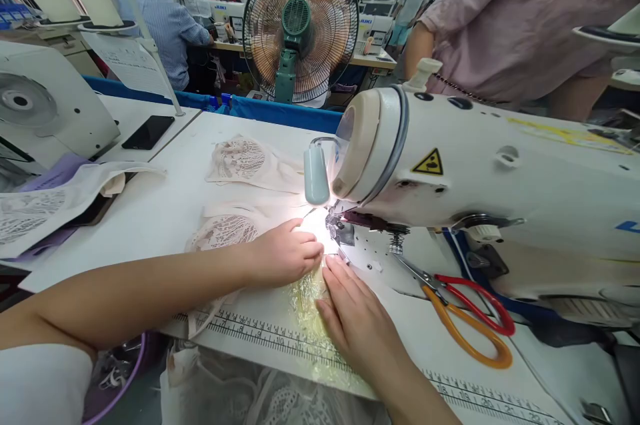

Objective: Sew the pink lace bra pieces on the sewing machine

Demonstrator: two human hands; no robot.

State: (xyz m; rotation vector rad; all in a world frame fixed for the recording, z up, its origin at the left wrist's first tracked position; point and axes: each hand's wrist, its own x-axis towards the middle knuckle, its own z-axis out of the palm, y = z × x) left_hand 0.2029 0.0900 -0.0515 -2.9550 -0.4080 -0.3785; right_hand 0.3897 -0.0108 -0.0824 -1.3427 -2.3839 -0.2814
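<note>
My left hand (285,253) lies curled on a lace fabric piece (225,231) just left of the needle (334,228) of the white sewing machine (480,178), fingers closed and pressing the cloth down. To its right, my right hand (353,315) rests flat with fingers stretched out on the pale lace (307,295) in front of the presser foot. The bright machine lamp glares between the two hands, so the needle area is washed out.
Orange-and-red scissors (470,315) lie on the machine bed to the right. More lace pieces (245,161) sit further back, a black phone (149,132) at left. A standing fan (300,25) is behind. A person in pink (520,18) stands at right, others sit behind.
</note>
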